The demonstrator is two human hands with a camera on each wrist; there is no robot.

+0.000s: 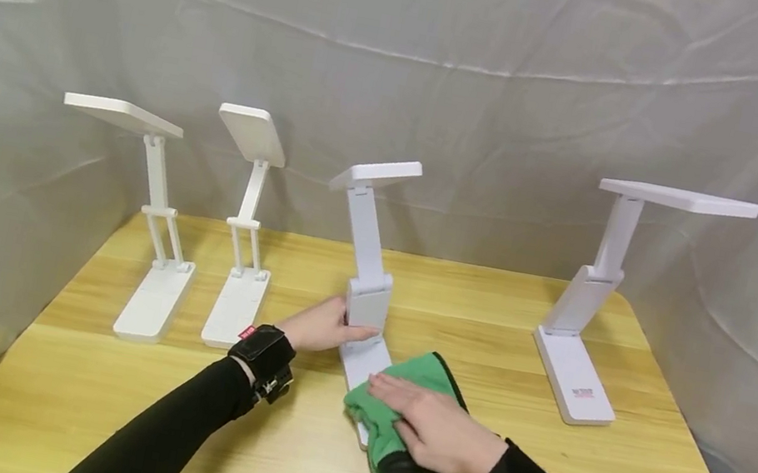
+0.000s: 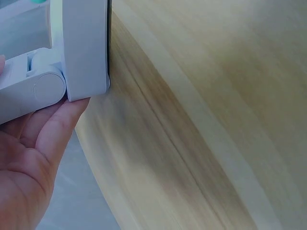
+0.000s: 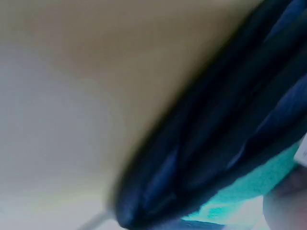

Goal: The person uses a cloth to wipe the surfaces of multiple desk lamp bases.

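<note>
A white folding desk lamp stands in the middle of the head view, its lamp head raised and tilted. My left hand grips its lower arm just above the base, thumb across the front. In the left wrist view, fingers lie beneath the lamp's hinge. My right hand presses a folded green cloth with dark edging onto the lamp's base, its fingers lying straight over the cloth. The cloth hides much of the base's front part. Its dark edge fills much of the blurred right wrist view.
Two white folding lamps stand on the left, and another lamp with reddish print on its base stands on the right. All are on a wooden table. A pale curtain hangs behind and at both sides.
</note>
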